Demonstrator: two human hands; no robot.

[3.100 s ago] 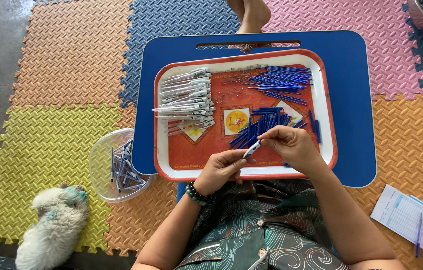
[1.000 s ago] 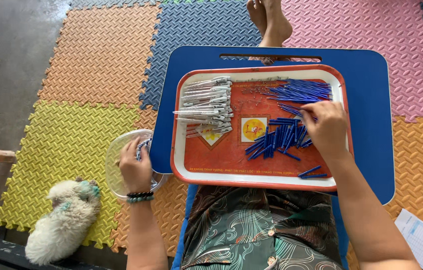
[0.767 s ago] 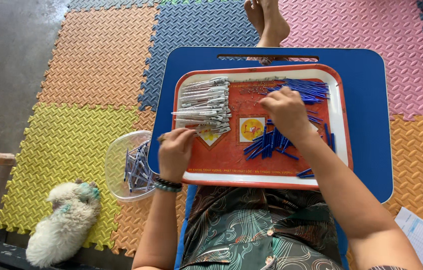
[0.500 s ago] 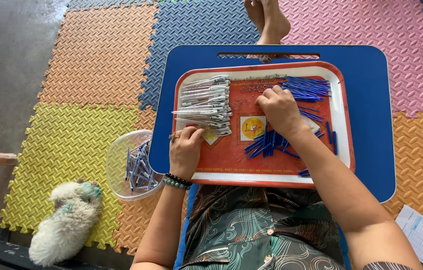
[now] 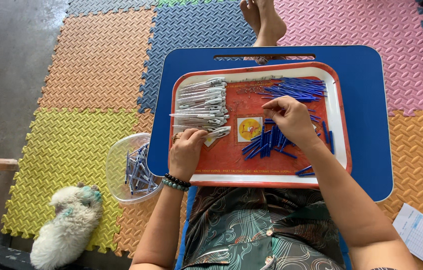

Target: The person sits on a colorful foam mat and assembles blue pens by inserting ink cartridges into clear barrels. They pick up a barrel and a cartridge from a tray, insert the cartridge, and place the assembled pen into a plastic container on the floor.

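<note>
Your left hand (image 5: 187,152) pinches one white pen barrel (image 5: 217,132) at the bottom edge of the barrel stack (image 5: 202,103); thumb and fingers are pressed together on its near end, and the barrel lies flat on the tray (image 5: 339,125), tip pointing to 3 o'clock. Your right hand (image 5: 291,120) rests curled over the blue refills (image 5: 266,142); fingertips are drawn together at the 12 o'clock edge of that heap, but whether they hold a refill cannot be told.

The barrel stack sits at 10 o'clock on the tray, a second bundle of refills (image 5: 296,87) at 1 o'clock, and a few loose refills lie near the tray's right and near rims. The tray sits on a blue lap table (image 5: 366,100). A clear bowl (image 5: 121,165) with finished pens stands on the mat (image 5: 51,145) at 8 o'clock of the tray, close beside the table. A small white dog (image 5: 66,225) lies just beyond the bowl.

Risks noted:
- The loose refills near the rims could roll off if your right forearm sweeps across them.
- The barrel stack is loosely piled; dragging the pinched barrel out sideways could scatter it.
- The bowl stands within the dog's reach and could be tipped.
</note>
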